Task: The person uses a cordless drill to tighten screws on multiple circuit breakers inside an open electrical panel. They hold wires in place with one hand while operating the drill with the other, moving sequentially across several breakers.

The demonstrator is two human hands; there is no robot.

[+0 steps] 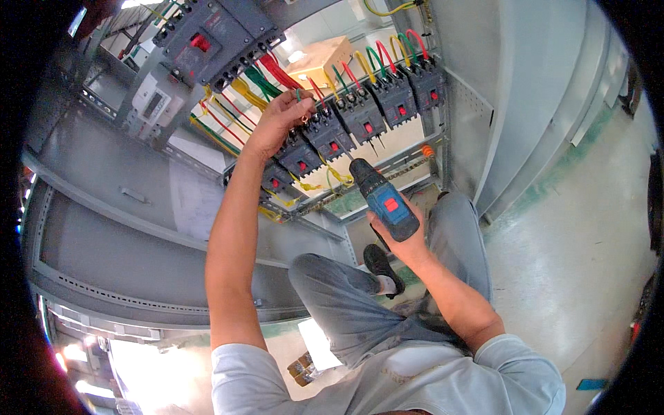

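Note:
My left hand [277, 124] reaches up to the row of breakers, its thumb and fingers pinched on a short green wire [298, 95]. A small copper-coloured end shows just below the fingertips, near the terminals of a dark grey breaker [330, 140] with a red toggle. In my right hand [409, 242] is a blue and black cordless drill [387, 202], gripped by its handle. Its thin bit points up and left toward that same breaker; whether the tip touches a screw is too small to tell. Fingers wrapped around the handle are partly hidden behind the tool.
A larger grey breaker [218, 41] sits upper left, above a white meter [150, 101]. Red, green and yellow wires [277, 71] run between them and the row. A cardboard box [321, 59] stands behind. The metal cabinet frame [470, 90] encloses the work; my knees are below.

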